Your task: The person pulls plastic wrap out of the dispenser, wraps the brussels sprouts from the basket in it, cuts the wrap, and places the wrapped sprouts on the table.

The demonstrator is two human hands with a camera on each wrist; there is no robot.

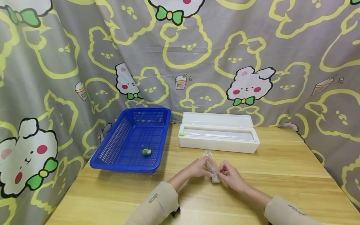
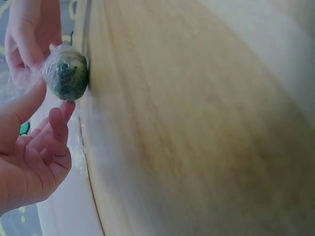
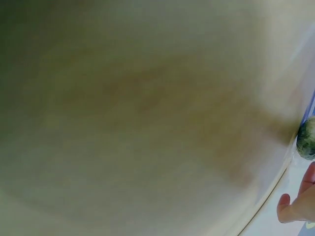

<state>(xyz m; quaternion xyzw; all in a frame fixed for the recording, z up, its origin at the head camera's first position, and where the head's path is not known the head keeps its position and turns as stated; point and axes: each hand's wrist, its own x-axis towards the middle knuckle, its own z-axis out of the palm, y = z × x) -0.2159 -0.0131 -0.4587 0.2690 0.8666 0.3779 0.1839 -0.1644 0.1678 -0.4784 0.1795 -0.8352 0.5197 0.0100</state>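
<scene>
A small green vegetable [image 2: 70, 78], wrapped in clear plastic film, is between my two hands above the table. In the head view the film bundle [image 1: 215, 176] looks long and crinkled, with a loose end pointing away from me. My left hand [image 1: 199, 168] holds it from the left, thumb and fingers around the film. From the right, my right hand [image 1: 232, 178] pinches the film near the close end. The right wrist view catches the wrapped vegetable [image 3: 307, 140] and part of my right hand [image 3: 299, 200] only at its edge.
A blue plastic basket [image 1: 123, 167] stands at the left with one small green vegetable [image 1: 146, 152] inside. Behind my hands lies a long white cling film box [image 1: 216, 147], lid raised, a film roll [image 1: 219, 134] inside. A patterned curtain [image 1: 197, 56] hangs behind the wooden table [image 1: 287, 168].
</scene>
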